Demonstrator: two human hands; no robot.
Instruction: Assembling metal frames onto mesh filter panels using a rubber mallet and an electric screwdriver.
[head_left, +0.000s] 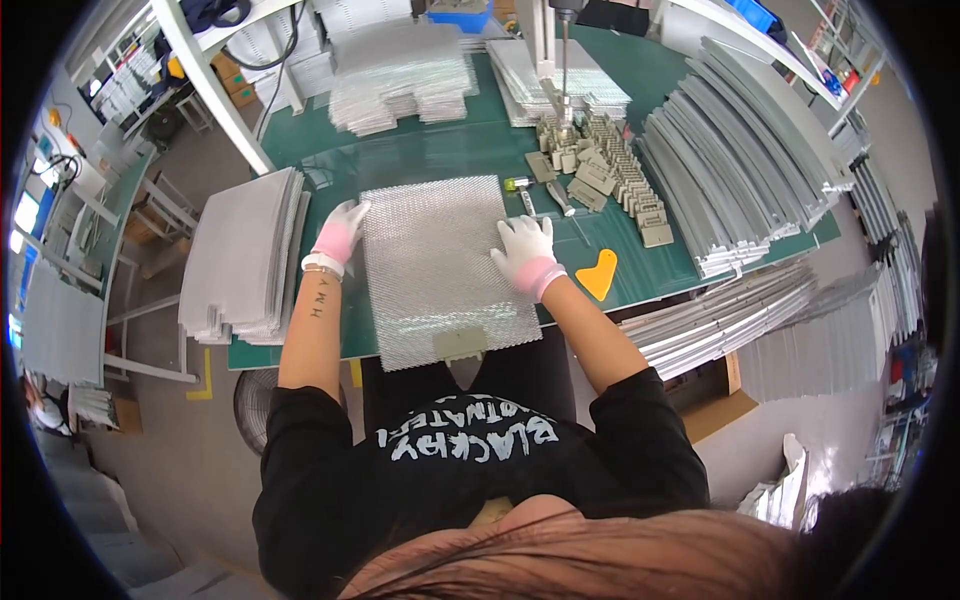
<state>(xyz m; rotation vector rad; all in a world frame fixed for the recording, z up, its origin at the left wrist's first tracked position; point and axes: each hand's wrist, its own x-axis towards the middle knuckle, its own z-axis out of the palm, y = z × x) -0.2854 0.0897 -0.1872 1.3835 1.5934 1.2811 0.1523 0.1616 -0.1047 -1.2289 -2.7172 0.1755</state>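
Observation:
A silvery mesh-textured sheet lies in front of me on the green table, its near end reaching past the table's front edge. At that near end a small tan plate sits in the middle. My left hand, in a white and pink glove, rests along the sheet's left edge with fingers stretched out. Against the right edge lies my right hand, gloved alike, its fingers spread and touching the sheet. Just beyond the right hand are a screwdriver-like tool and a small tool with a yellow-green end.
Stacked pale sheets stand at the left, grey sheets at the right. Several tan metal plates cluster beneath a vertical drill-like machine. A yellow flat scraper lies near the table edge. More mesh sheets are piled behind.

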